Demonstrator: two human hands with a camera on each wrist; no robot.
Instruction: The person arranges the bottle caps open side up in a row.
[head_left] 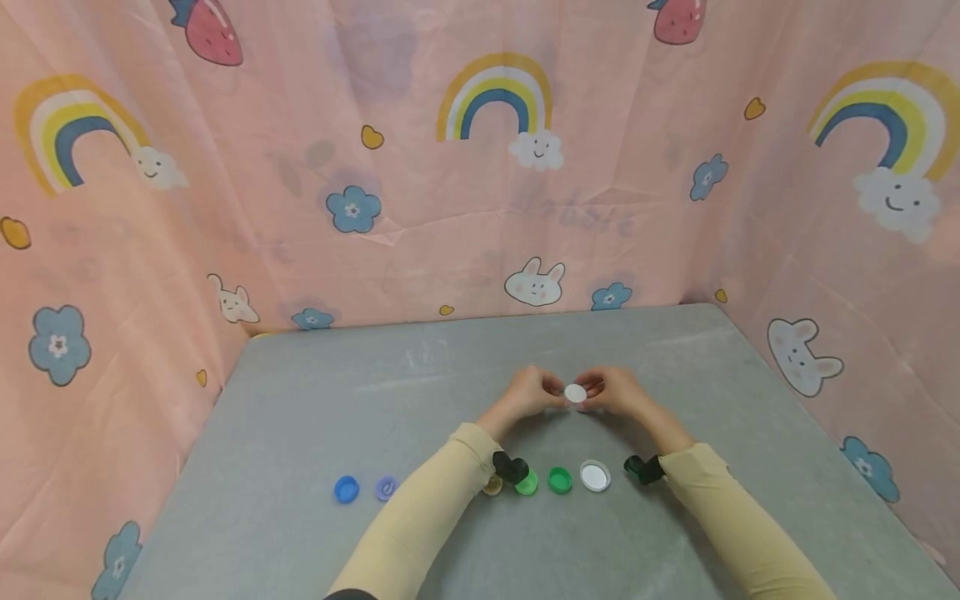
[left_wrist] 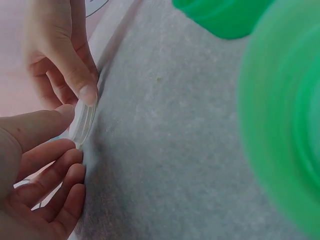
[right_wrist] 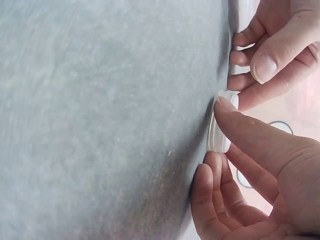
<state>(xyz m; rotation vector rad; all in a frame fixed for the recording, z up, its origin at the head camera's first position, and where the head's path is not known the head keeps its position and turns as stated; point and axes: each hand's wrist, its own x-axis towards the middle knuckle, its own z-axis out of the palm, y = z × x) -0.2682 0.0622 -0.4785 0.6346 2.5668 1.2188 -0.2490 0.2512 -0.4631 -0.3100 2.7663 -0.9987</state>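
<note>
A small white bottle cap (head_left: pixel 575 393) with a ribbed rim is held just above the grey table. In the right wrist view, my right hand (right_wrist: pixel 285 185) pinches this cap (right_wrist: pixel 218 132), thumb on one side and fingers below. My left hand (left_wrist: pixel 37 160) is at the opposite edge, its thumb and index finger parted beside the cap (left_wrist: pixel 82 122). Whether those fingertips touch it I cannot tell. In the head view the left hand (head_left: pixel 528 392) and right hand (head_left: pixel 617 392) face each other across the cap.
Nearer the body, a row of caps lies on the grey table (head_left: pixel 315 400): blue (head_left: pixel 346 489), purple (head_left: pixel 386 487), brownish (head_left: pixel 492 486), light green (head_left: pixel 527 482), green (head_left: pixel 559 480) and a larger white one (head_left: pixel 595 477). The left forearm partly covers the row. Pink printed curtains (head_left: pixel 450 242) surround the table.
</note>
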